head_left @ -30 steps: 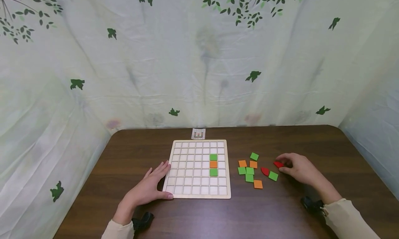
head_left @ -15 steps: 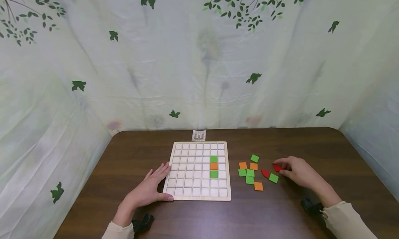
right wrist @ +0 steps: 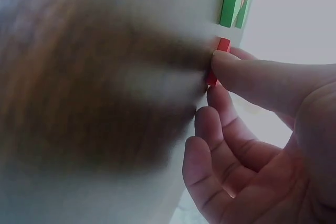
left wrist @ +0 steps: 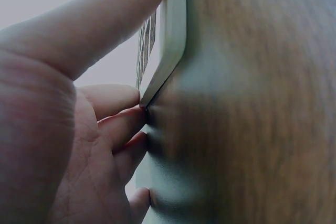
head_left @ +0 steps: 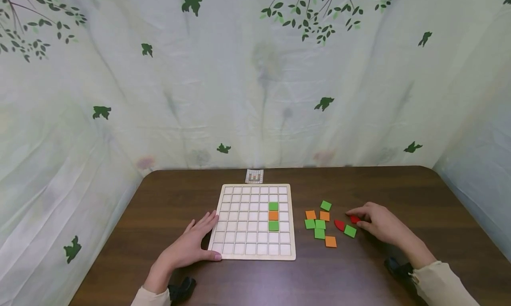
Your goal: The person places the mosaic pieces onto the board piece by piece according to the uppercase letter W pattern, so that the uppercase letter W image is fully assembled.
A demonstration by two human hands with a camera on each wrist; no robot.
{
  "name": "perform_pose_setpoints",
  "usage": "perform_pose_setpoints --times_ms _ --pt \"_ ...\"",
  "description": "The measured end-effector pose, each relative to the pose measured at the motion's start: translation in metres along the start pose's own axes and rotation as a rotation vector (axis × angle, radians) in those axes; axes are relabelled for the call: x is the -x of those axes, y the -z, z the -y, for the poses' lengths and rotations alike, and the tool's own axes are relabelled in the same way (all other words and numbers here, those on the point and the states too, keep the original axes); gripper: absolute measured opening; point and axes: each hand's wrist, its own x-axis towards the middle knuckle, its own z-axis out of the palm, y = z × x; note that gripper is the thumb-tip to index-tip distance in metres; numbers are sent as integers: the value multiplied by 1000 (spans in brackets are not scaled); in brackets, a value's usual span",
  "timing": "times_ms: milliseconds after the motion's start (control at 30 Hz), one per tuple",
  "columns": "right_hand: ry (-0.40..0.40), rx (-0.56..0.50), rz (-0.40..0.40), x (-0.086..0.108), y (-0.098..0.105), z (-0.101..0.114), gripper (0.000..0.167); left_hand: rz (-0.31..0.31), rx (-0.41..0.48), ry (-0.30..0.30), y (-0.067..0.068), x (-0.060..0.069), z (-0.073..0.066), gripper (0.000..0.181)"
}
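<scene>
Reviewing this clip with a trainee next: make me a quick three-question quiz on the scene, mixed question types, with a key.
1. Multiple choice: what does the right hand pinch? (a) an orange square (b) a red piece (c) a green square
2. True or false: the left hand touches the left side of the white gridded board.
3. Fill in: on the board, from far to near, sit a green tile, one ____ tile, then another green tile.

Key: 1. b. 2. True. 3. Orange.
</scene>
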Motion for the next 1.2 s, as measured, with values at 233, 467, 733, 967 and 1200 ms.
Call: perform_pose_setpoints --times_ms 233,467,733,967,1200 --pt "-3 24 -9 0 -1 1 28 7 -2 5 0 0 -1 111" --pt "37 40 -44 -1 -1 4 30 2 -5 2 0 1 -1 111" --pt "63 18 -41 -5 -3 22 31 -5 -11 1 0 1 1 111" --pt "84 12 -37 -9 -11 41 30 -4 -8 0 0 0 0 110" --pt "107 36 -19 -15 -23 59 33 -8 -8 -3 0 1 0 109"
